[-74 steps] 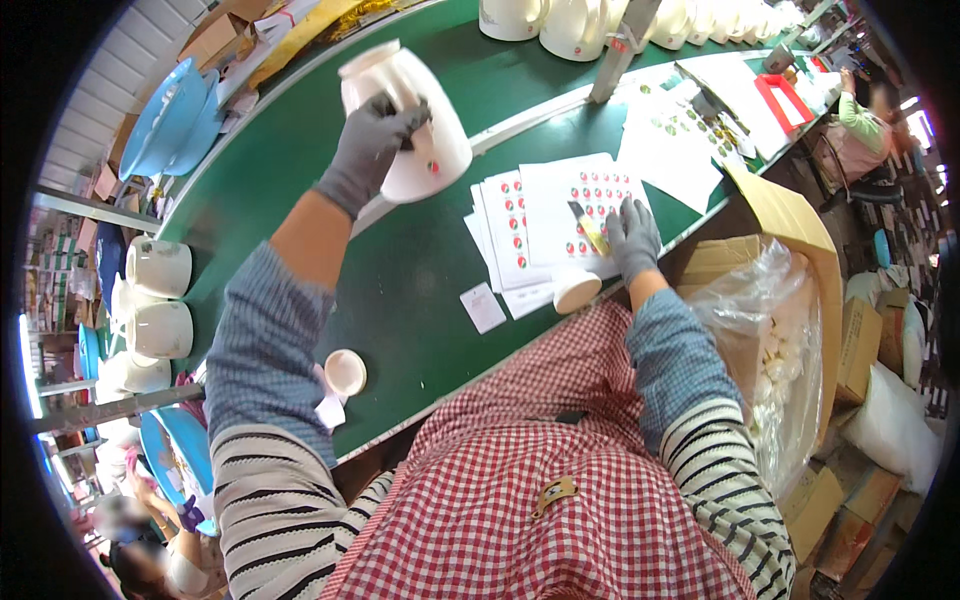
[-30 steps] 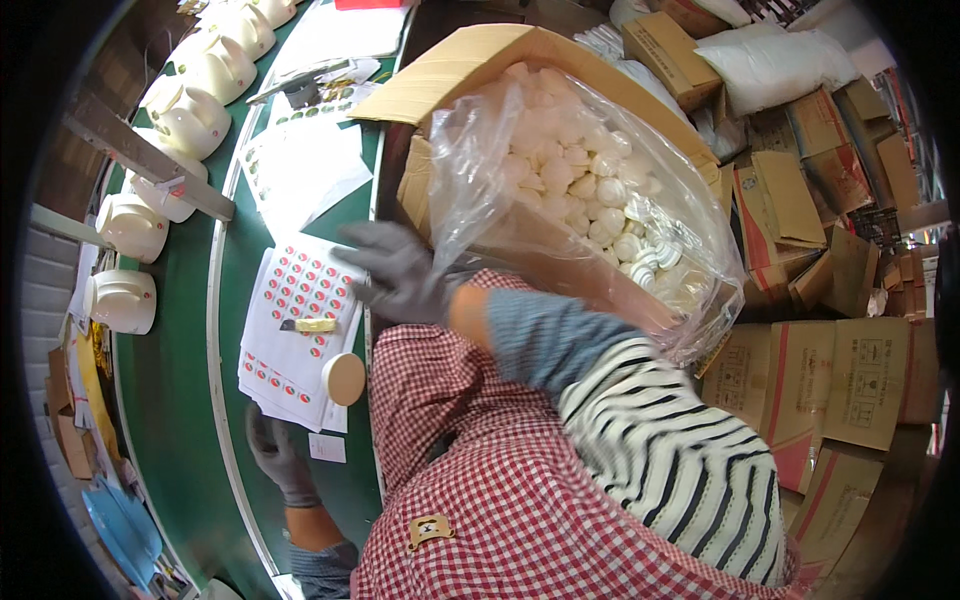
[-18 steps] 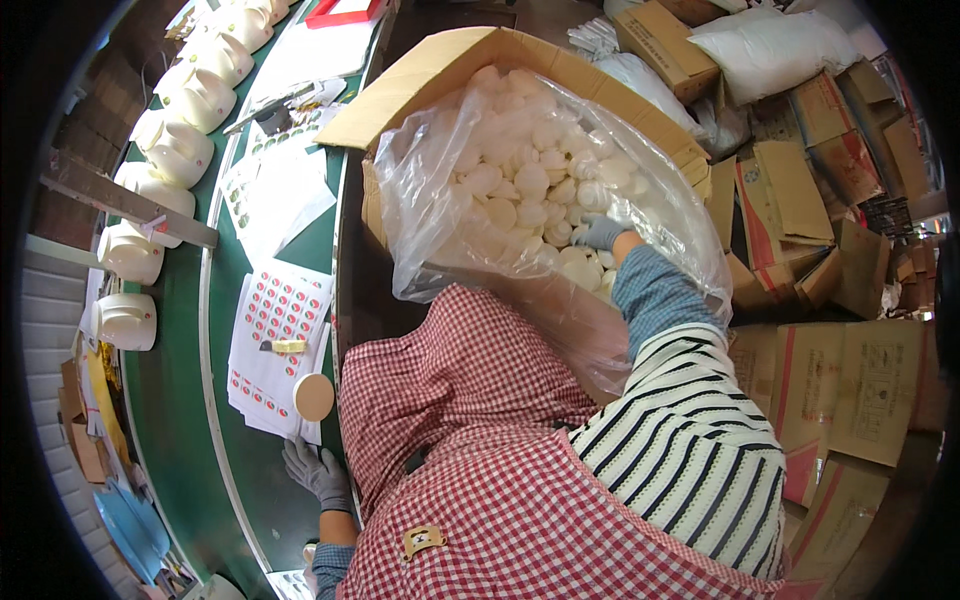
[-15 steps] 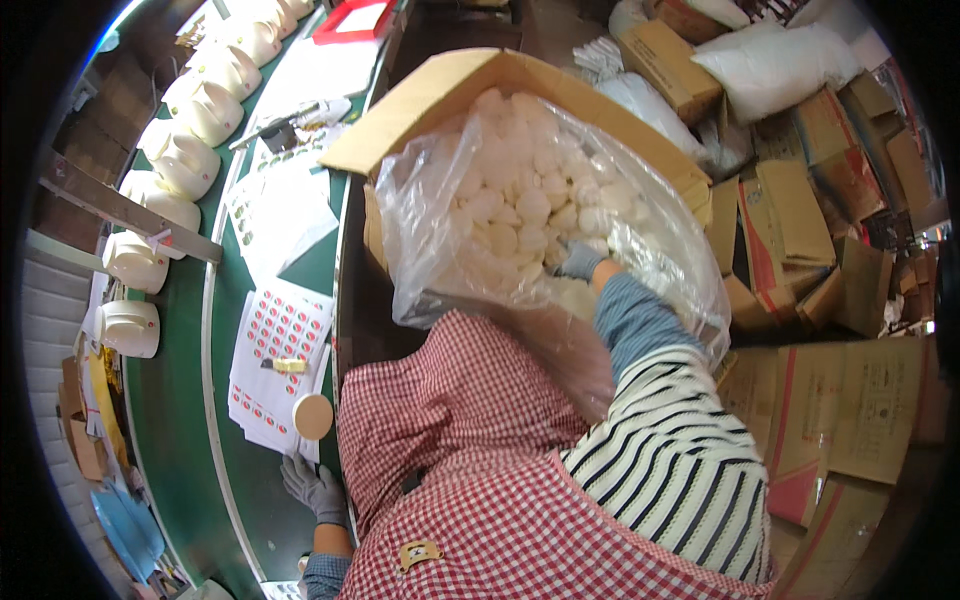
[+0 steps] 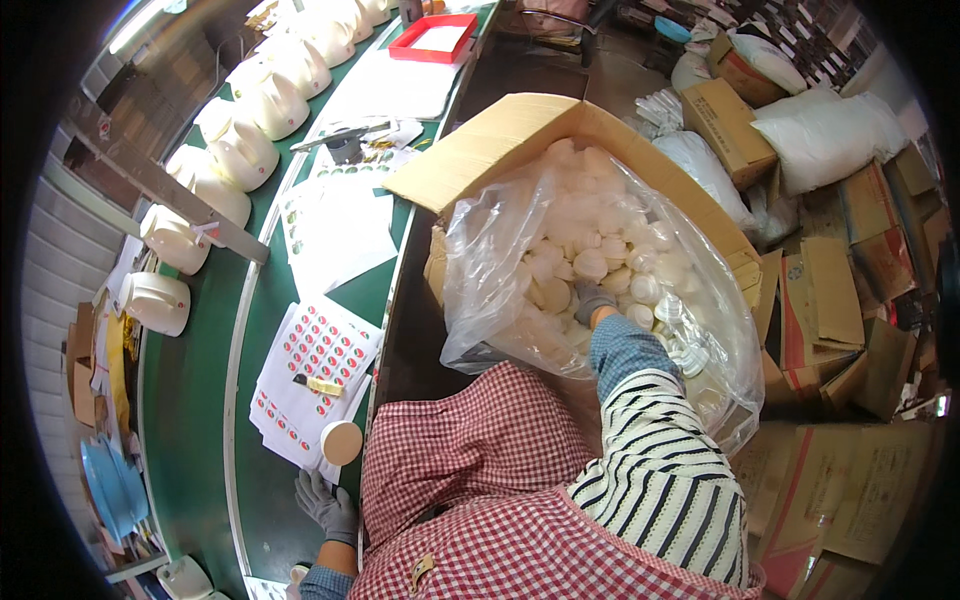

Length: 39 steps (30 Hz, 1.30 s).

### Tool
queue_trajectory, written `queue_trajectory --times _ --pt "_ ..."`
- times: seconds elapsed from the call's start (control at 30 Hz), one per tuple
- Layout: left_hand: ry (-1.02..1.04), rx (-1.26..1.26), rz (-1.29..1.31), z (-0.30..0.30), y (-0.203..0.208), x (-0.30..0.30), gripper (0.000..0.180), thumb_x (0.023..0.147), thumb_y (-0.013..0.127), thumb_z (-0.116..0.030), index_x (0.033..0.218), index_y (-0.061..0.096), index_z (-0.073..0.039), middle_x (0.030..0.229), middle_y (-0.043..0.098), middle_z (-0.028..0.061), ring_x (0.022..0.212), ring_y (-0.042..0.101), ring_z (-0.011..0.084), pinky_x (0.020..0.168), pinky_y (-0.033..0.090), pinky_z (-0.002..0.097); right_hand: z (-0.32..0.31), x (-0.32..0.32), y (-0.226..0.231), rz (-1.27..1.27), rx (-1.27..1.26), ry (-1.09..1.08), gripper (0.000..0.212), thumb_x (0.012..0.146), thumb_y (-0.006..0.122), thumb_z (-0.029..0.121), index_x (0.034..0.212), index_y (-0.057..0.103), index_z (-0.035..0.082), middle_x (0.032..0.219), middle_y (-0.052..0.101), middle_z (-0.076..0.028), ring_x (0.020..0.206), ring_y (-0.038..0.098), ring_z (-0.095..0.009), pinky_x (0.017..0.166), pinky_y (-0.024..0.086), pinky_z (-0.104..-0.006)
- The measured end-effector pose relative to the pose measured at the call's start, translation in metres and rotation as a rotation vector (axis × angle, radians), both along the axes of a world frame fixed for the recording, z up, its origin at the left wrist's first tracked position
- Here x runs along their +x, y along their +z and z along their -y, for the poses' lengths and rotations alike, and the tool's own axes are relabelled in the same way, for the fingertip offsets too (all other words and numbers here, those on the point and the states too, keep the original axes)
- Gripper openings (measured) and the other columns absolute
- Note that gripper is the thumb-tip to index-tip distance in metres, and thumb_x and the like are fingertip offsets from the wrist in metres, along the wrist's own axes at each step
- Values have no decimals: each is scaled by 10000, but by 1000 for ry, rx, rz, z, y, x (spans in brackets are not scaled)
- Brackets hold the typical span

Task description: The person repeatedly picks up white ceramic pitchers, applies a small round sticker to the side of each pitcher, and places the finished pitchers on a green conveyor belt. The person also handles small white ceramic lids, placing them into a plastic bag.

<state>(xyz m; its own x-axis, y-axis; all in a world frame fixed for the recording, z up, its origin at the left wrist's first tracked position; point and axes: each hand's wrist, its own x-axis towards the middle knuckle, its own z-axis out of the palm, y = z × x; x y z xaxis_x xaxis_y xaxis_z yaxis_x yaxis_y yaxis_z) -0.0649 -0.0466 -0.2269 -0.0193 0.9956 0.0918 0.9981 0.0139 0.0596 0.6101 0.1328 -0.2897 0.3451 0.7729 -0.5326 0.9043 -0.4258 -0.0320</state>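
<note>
Your right hand (image 5: 594, 301) has moved deeper into the clear bag (image 5: 500, 250) of white caps (image 5: 590, 265) in the cardboard box (image 5: 520, 140); I can't tell whether its fingers have closed on one. Your left hand (image 5: 328, 505), fingers spread and holding nothing, stays flat at the table's near edge, just below the sticker sheets (image 5: 315, 370).

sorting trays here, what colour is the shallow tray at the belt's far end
Red tray with a white inside, in the head view.
</note>
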Motion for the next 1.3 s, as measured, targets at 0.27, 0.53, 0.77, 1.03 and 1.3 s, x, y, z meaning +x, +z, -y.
queue_trajectory --times 0.27,0.53,0.77,1.03,1.3 --pt "41 -29 68 2 9 10 685 808 558 -344 1427 390 -104 1521 328 228 1417 253 455 1144 173 601 9 15 26 -218 185 -142 599 800 708 371 1306 555 89 1212 645 -186 1092 636 -343 920 510 -422" --pt "15 143 249 0 55 22 657 724 706 -315 1289 508 -44 1258 530 181 1174 469 386 992 359 511 68 -62 226 -1443 482 -140 660 830 667 248 1420 473 24 1360 542 -130 1251 521 -266 1041 448 -399" --pt "16 572 675 3 85 -43 433 796 685 -125 1218 609 -59 1327 551 211 1270 497 390 1084 381 471 166 -236 244 -1376 -464 219 559 914 634 246 1394 487 -1 1320 574 -139 1192 546 -238 1031 422 -366" --pt "946 1080 859 86 117 -338 485 813 705 -177 1248 585 1 1195 622 157 1027 610 266 894 487 371 168 -309 244 -772 -246 857 594 951 590 293 1438 416 2 1403 478 -207 1294 474 -342 1072 386 -413" --pt "1823 275 30 222 205 -489 956 751 708 -477 1538 259 -174 1596 263 113 1468 254 309 1182 225 455 170 -307 260 -921 -623 254 723 874 701 290 1451 391 -14 1318 559 -188 1233 532 -309 1048 421 -426"
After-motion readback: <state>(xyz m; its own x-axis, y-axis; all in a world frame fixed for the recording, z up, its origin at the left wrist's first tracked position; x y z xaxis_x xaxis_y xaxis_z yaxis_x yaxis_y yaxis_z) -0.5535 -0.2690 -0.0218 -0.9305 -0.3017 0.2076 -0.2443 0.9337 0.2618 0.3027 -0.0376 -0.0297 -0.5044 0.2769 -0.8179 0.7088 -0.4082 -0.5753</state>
